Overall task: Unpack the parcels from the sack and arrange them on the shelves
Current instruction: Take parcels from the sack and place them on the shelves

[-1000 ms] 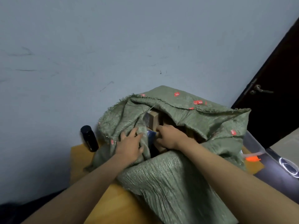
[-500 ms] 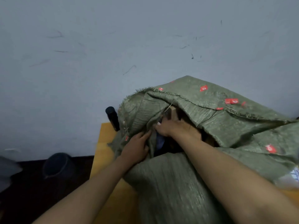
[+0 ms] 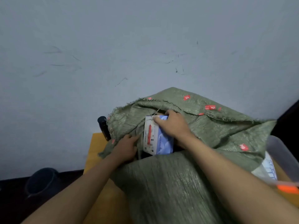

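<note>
Parcel coming out of the sack

The right hand, buried in the sack's mouth a moment ago, has drawn up a white-and-blue box, now standing half clear of the opening.

Nothing here can be read with any certainty. The parcel under your right hand carries a white label with a red strip, small dark marks and a line of dark lettering along its blue face, all too blurred to make out. The sack bears small red tags with pale characters, scattered beyond and to the right of that hand, and they are illegible too.
</note>
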